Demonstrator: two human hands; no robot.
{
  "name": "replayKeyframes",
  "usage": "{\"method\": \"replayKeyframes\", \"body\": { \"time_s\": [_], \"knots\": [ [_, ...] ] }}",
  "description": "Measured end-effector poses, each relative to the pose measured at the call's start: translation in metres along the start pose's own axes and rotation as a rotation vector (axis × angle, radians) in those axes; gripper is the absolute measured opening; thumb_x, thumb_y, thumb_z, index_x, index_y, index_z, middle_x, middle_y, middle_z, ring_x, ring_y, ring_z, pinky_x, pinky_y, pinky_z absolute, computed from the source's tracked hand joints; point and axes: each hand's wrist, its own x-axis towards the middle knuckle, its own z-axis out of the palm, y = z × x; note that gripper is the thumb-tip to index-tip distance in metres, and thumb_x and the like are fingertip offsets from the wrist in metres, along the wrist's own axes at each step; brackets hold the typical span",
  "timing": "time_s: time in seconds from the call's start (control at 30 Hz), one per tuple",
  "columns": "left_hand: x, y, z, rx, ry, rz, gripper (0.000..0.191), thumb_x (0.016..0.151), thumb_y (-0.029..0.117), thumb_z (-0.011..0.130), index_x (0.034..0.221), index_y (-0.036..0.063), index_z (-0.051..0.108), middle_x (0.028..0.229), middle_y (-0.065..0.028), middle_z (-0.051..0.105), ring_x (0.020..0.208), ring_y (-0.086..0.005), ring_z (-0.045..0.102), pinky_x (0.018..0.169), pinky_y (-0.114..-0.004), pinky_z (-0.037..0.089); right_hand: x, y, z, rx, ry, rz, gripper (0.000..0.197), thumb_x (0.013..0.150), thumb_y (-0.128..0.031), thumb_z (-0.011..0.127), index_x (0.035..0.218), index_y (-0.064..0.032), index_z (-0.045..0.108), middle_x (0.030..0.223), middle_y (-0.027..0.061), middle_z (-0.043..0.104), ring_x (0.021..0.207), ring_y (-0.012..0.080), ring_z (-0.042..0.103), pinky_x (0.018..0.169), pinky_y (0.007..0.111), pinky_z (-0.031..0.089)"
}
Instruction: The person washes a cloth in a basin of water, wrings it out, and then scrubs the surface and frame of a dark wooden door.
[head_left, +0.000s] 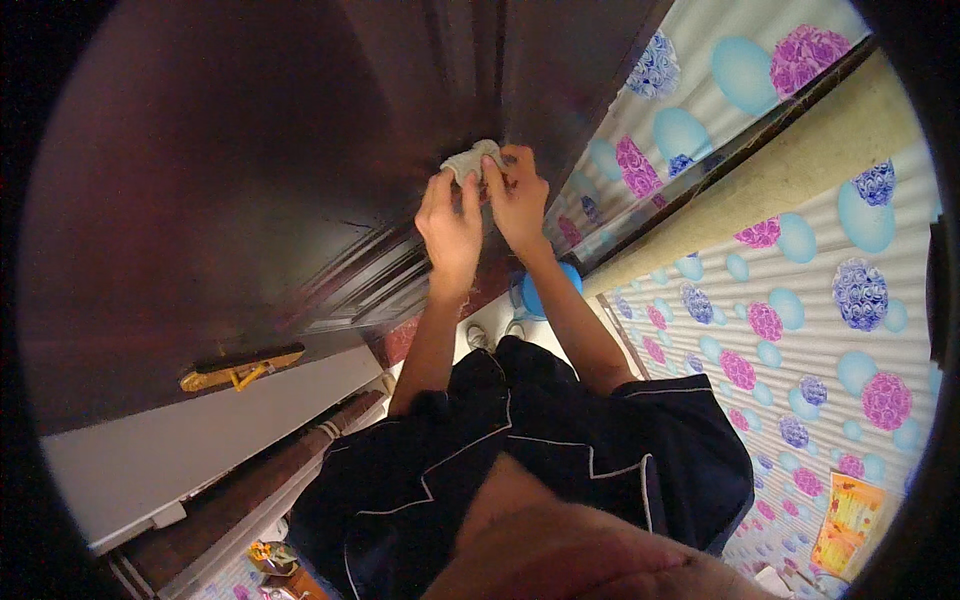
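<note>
Both of my hands are raised close together in front of a dark brown panelled door. A crumpled pale cloth (471, 163) is pinched between the fingers of my left hand (450, 225) and my right hand (519, 202). The cloth is at or very near the face of the door (300, 172), beside its vertical grooves. My left fingertips are on the lower edge of the cloth, and my right thumb lies on its right part. Whether the cloth touches the door cannot be told.
A yellow metal door handle (244, 367) juts out at the lower left. Patterned curtains (750, 322) hang to the right, beside a pale wall strip (757, 180). A blue bucket (551, 291) stands on the floor near my feet. An orange printed sheet (847, 521) is at the lower right.
</note>
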Motion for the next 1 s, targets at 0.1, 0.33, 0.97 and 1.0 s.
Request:
{"method": "replayKeyframes", "body": {
  "time_s": [0.1,0.33,0.97,1.0],
  "knots": [
    [-0.001,0.004,0.004,-0.055,0.007,-0.042,0.018,0.086,0.008,0.062,0.099,-0.0044,0.058,0.087,-0.0188,0.062,0.074,-0.0324,0.064,0.062,-0.037,0.050,-0.005,-0.004,0.001,0.021,0.171,-0.285,0.028,0.085,-0.017,0.070,0.101,-0.0018,0.054,0.082,0.0169,0.065,0.071,0.0200,0.066,0.060,0.034,0.050],
    [0.019,0.020,0.002,-0.117,0.079,0.052,0.021,0.084,0.005,0.065,0.101,-0.0050,0.057,0.090,-0.0195,0.061,0.072,-0.0288,0.064,0.062,-0.034,0.051,0.024,-0.014,0.010,-0.062,0.249,-0.538,0.020,0.082,-0.012,0.071,0.094,-0.0038,0.057,0.086,0.0145,0.063,0.074,0.0310,0.063,0.063,0.037,0.050],
    [0.021,0.028,0.082,0.102,0.269,0.123,0.011,0.084,0.007,0.066,0.084,-0.0028,0.061,0.075,-0.0171,0.061,0.063,-0.0320,0.062,0.057,-0.037,0.048,0.068,0.019,-0.049,0.040,0.082,-0.564,0.013,0.084,-0.009,0.067,0.089,-0.0006,0.058,0.084,0.0163,0.063,0.076,0.0328,0.063,0.066,0.037,0.049],
    [0.036,0.042,0.080,0.116,0.309,0.169,0.012,0.083,0.007,0.068,0.083,-0.0023,0.061,0.072,-0.0157,0.061,0.061,-0.0285,0.062,0.055,-0.035,0.047,0.079,0.002,-0.053,0.078,0.103,-0.647,0.013,0.084,-0.008,0.067,0.087,-0.0007,0.057,0.083,0.0154,0.062,0.074,0.0322,0.062,0.064,0.037,0.049]
  ]
}}
